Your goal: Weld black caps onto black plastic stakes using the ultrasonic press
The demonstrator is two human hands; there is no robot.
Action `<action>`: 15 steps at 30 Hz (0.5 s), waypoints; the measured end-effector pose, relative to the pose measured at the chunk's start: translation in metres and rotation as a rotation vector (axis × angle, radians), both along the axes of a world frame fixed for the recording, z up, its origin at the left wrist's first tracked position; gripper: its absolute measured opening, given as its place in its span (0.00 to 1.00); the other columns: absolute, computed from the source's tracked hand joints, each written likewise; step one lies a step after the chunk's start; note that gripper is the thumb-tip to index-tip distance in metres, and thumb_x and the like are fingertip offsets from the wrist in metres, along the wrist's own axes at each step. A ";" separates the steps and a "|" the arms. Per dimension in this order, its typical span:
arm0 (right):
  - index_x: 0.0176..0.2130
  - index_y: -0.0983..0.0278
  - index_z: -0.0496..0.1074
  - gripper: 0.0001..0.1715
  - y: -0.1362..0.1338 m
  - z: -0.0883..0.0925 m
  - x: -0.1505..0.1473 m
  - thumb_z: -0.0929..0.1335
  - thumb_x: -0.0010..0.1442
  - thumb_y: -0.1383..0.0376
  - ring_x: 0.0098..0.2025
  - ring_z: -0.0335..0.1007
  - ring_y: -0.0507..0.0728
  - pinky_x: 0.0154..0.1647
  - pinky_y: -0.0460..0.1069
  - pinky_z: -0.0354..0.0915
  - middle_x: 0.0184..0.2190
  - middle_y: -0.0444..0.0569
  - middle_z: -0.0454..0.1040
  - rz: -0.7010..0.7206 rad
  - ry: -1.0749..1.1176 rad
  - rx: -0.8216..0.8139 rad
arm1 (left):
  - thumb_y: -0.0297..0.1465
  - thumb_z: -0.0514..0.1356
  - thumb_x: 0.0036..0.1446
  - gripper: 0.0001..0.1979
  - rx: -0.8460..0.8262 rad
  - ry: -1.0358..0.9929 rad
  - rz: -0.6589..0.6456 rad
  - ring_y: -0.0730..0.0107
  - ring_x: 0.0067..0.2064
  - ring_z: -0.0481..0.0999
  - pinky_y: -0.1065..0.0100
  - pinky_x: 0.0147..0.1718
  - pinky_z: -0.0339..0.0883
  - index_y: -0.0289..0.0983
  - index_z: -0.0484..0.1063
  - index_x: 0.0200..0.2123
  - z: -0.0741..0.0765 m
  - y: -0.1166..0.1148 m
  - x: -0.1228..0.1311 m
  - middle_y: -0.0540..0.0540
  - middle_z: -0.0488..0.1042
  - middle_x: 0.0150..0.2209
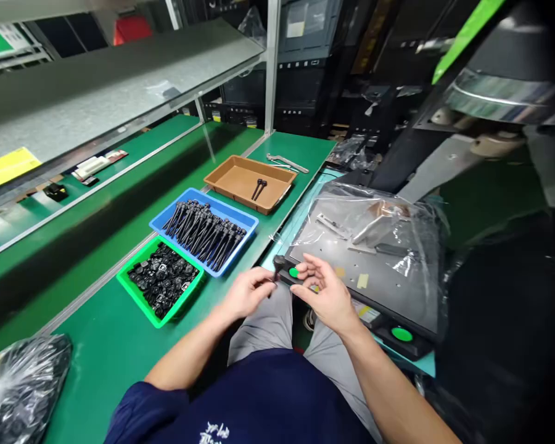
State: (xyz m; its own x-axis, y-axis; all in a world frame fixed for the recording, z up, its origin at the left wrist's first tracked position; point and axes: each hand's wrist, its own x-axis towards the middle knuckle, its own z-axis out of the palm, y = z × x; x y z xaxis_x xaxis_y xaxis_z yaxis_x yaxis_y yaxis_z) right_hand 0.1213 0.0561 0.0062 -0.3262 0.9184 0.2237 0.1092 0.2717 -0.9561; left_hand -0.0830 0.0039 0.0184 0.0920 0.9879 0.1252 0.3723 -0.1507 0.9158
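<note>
My left hand (250,293) pinches a black long-stemmed part with a wide head (279,263) between thumb and fingertips. The head points up, and the fingers partly hide the stem. Just to the right, my right hand (327,295) is held with its fingers curled and apart, nothing visible in it. Beyond my left hand, a blue tray (254,222) holds many black stemmed parts (208,231). Nearer, a green tray (136,300) is filled with small black caps (161,277). Two similar stemmed parts (259,189) lie in a brown tray (231,163) farther back.
To the right stands a machine base plate (379,283) under clear plastic film, with a metal fixture (370,231) and green buttons (401,334) on its front. Wrenches (289,163) lie behind the brown tray. A plastic bag of black parts (32,388) rests at lower left, below a shelf (120,80).
</note>
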 end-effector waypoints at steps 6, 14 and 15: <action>0.52 0.63 0.69 0.27 -0.004 -0.008 0.019 0.73 0.56 0.54 0.36 0.74 0.57 0.38 0.52 0.73 0.37 0.52 0.75 0.053 0.015 -0.111 | 0.34 0.60 0.57 0.13 -0.043 0.455 0.506 0.64 0.41 0.77 0.66 0.43 0.69 0.36 0.78 0.43 0.031 0.031 -0.120 0.44 0.79 0.42; 0.48 0.62 0.73 0.27 -0.030 -0.009 0.077 0.73 0.54 0.49 0.36 0.77 0.59 0.38 0.52 0.76 0.36 0.53 0.79 -0.095 -0.089 -0.173 | 0.29 0.62 0.54 0.15 -0.378 0.897 0.527 0.55 0.49 0.77 0.62 0.48 0.68 0.36 0.79 0.45 0.004 0.074 -0.177 0.40 0.80 0.45; 0.47 0.61 0.74 0.28 -0.036 -0.010 0.089 0.73 0.53 0.48 0.36 0.77 0.60 0.38 0.52 0.76 0.36 0.53 0.79 -0.152 -0.107 -0.165 | 0.29 0.62 0.54 0.15 -0.387 0.913 0.517 0.55 0.49 0.77 0.62 0.47 0.68 0.37 0.79 0.45 0.000 0.074 -0.176 0.40 0.80 0.45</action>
